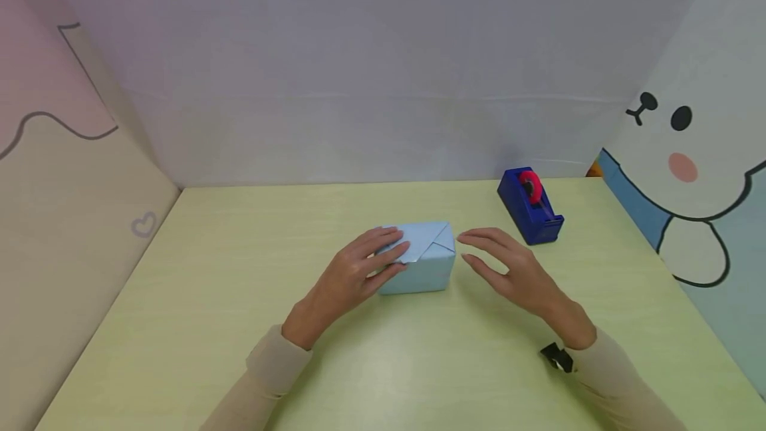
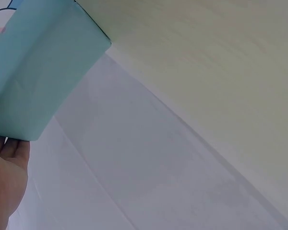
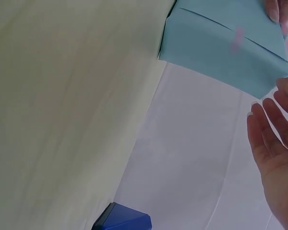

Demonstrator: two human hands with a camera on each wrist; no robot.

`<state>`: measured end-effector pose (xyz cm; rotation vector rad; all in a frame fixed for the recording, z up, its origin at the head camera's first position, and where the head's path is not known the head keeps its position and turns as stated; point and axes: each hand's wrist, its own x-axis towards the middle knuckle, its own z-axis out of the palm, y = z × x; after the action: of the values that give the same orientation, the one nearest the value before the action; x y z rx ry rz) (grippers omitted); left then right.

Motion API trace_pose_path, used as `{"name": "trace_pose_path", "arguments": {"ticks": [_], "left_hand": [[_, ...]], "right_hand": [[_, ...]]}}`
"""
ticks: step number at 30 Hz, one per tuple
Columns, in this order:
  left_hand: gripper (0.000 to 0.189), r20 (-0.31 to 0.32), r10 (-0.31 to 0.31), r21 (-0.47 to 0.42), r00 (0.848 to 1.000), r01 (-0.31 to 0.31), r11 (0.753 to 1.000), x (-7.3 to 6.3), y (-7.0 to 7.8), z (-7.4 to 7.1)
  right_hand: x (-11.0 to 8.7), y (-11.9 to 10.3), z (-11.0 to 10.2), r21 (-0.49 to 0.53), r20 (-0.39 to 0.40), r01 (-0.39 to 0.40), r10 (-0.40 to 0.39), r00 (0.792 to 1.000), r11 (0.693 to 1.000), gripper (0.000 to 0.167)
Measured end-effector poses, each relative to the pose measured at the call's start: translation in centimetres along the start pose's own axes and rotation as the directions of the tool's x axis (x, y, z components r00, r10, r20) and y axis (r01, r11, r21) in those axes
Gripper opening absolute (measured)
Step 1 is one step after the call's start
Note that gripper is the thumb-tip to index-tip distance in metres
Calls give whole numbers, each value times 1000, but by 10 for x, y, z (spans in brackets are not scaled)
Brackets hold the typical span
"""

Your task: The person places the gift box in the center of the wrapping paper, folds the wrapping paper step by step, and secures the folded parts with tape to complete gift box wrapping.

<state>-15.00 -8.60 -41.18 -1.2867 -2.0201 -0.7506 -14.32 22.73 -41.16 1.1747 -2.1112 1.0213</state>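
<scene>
A small box wrapped in light blue paper [image 1: 421,275] sits on the table, with overlapping folds at its top right corner. The fingers of my left hand [image 1: 359,265] lie spread across the box's left part, and their tips reach onto its top. Beside the right end, my right hand [image 1: 517,271] hovers with thumb and fingers apart, gently bent and holding nothing. In the right wrist view a pink strip [image 3: 237,39] crosses a paper seam on the box, and the right fingertips are right near its corner.
Behind and to the right stands a blue tape dispenser [image 1: 529,211] with a red-cored roll [image 1: 530,186]. A pale yellow-green table [image 1: 239,245] carries everything. A plain light curtain [image 1: 359,85] hangs at its back edge, with cartoon-printed sheets on both sides.
</scene>
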Motion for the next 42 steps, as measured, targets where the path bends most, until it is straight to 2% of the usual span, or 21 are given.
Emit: {"name": "trace_pose_path", "arguments": {"ticks": [5,10,14,24,28,33,42], "left_hand": [[47,-7,16,6,1000,-16,1000,0,-1,1],[48,-10,22,5,1000,-22,1000,0,-1,3],[47,-15,23,9,1000,-23,1000,0,-2,3],[48,-2,-11,1,1000,11,1000,-2,-1,3],[49,2,-18,2,1000,18,1000,-2,0,2],[49,-7,-6,9,1000,6,1000,-3,-1,3],[48,-26,9,15,1000,-8,1000,-1,-2,4]], "right_hand": [[-3,0,-5,-50,-18,-42,41,999,998,31],[-9,2,-9,-109,-34,-158,155,987,981,47],[-13,5,-12,-146,-38,-229,225,974,962,44],[-16,13,-16,-200,-117,-282,263,958,938,38],[-18,14,-18,-225,-140,-343,318,938,912,33],[-20,15,-22,-258,-174,-432,398,901,864,27],[-22,20,-34,-266,-235,-524,473,849,809,23]]}}
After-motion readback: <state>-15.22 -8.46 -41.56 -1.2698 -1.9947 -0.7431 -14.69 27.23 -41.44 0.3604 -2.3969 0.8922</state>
